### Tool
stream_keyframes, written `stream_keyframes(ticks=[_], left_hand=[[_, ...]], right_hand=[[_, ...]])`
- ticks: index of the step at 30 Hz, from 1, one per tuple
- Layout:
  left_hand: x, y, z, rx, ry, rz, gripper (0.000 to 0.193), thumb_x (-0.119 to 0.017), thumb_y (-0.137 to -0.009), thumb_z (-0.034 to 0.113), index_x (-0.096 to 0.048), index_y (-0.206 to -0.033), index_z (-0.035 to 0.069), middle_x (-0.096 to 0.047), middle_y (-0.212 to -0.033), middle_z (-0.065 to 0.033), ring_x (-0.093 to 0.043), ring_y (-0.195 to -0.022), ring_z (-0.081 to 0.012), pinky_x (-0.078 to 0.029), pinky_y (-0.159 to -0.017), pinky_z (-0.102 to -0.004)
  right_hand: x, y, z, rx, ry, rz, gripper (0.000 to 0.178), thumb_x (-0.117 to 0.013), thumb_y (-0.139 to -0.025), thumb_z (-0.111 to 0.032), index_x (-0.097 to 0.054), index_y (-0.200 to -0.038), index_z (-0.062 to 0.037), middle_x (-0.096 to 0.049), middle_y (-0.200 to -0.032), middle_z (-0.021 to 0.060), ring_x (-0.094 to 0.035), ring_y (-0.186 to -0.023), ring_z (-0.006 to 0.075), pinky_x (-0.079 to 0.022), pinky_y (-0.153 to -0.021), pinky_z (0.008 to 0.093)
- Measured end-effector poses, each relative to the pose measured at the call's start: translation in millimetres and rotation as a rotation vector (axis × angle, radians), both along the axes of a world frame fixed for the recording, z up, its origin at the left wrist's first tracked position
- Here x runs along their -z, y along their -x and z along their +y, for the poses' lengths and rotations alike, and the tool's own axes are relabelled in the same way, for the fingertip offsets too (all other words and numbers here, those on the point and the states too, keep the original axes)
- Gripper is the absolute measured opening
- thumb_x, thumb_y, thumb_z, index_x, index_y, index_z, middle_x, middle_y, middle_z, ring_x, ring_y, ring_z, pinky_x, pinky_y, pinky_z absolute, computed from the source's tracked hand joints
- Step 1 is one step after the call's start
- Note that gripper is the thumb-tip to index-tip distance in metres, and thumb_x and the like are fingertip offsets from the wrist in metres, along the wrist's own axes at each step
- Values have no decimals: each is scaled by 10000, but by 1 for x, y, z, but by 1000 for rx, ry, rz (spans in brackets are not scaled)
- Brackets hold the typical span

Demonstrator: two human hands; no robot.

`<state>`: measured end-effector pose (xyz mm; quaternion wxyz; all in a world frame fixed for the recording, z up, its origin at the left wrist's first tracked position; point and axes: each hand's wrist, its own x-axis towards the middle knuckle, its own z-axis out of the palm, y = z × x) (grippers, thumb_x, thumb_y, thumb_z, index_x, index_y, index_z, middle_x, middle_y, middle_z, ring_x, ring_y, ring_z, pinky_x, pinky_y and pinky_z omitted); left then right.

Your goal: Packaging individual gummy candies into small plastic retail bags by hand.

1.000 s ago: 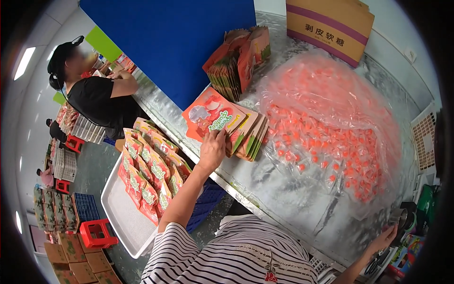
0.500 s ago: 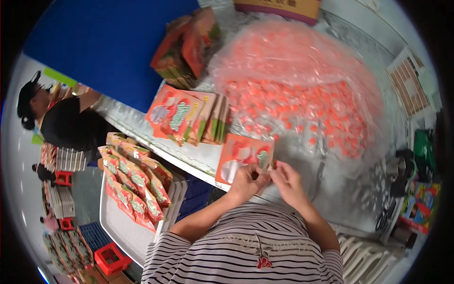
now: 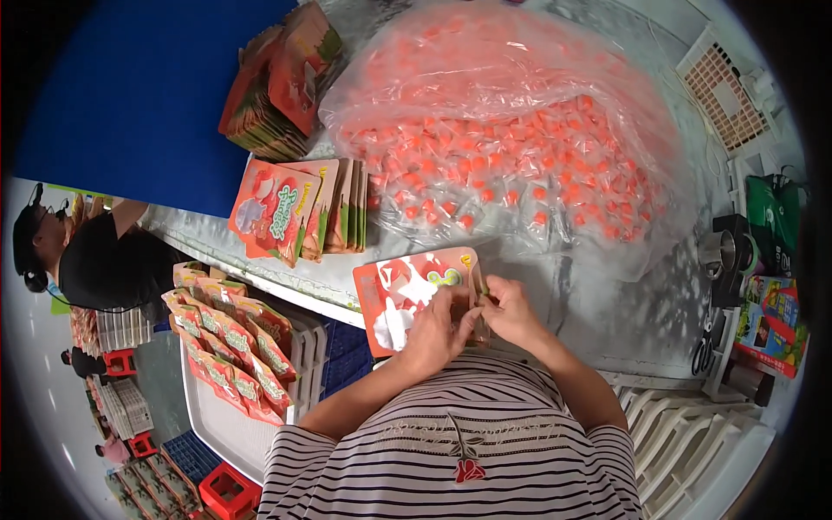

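Note:
Close in front of me, a flat red pouch [image 3: 388, 303] with a shiny, glaring front lies at the table's near edge. The fingers of my left hand [image 3: 433, 336] bend over its right part and pinch there. Against its right-hand edge, my right hand [image 3: 513, 314] is closed with thumb and fingertips on the pouch. The fingers cover part of that edge, so how far it is parted cannot be made out. Just beyond, small wrapped orange-red candies [image 3: 529, 165] spill from a large clear plastic bag [image 3: 416, 65].
Left of the candies stand a fanned row of like pouches [image 3: 276, 208] and a taller stack [image 3: 282, 91], by a blue board [image 3: 130, 95]. Filled pouches [image 3: 230, 347] crowd a white tray [image 3: 230, 433] at lower left. Scissors [image 3: 702, 348] hang at right. A co-worker [image 3: 108, 256] is at far left.
My view has shifted, so the table things sit further left. Both hands stay at the pouch's right edge; my left fingers now lie further over its front.

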<state>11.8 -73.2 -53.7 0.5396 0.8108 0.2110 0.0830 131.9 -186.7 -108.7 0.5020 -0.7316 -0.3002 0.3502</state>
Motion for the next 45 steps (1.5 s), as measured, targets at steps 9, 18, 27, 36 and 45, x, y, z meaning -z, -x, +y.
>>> stream_keyframes(ticks=[9,18,27,36,45], left_hand=[[-29,-6,51,754,-1058,-180,533,-617,-756,237,-535,-1197,-52,-458,-1278,-211,-568,-975,-299,-523,-816,-375],[-44,-12,50,977,-1175,-180,258,-571,-772,191,-603,-935,-7,-527,-1007,-154,-601,-779,-241,-509,-605,-318],[-46,-14,52,981,-1335,-113,257,-576,-759,168,-591,-945,-8,-539,-820,-99,-617,-707,-205,-509,-564,-325],[-65,-10,56,1037,-719,-149,235,-678,-740,141,-615,-927,12,-603,-903,-131,-606,-709,-310,-500,-613,-408],[-65,21,53,702,-624,130,195,-635,-825,123,-622,-986,16,-634,-896,-142,-629,-768,-306,-491,-731,-427]], right_hand=[[-37,1,7,-87,-18,-138,172,-578,-803,-61,-590,-954,20,-623,-783,264,-616,-766,448,-494,-639,467],[-30,-17,5,10,34,-208,141,-555,-802,-54,-622,-893,32,-642,-844,267,-624,-807,448,-508,-691,479],[-46,-5,12,-199,25,-247,120,-584,-767,-53,-582,-843,41,-638,-828,247,-620,-810,435,-491,-717,473],[-41,-19,18,-214,67,-144,128,-621,-754,-50,-630,-849,34,-642,-781,227,-651,-763,381,-508,-668,429],[-47,-30,30,-283,-35,-207,214,-680,-801,-121,-646,-985,-18,-648,-923,133,-632,-799,265,-509,-707,362]])
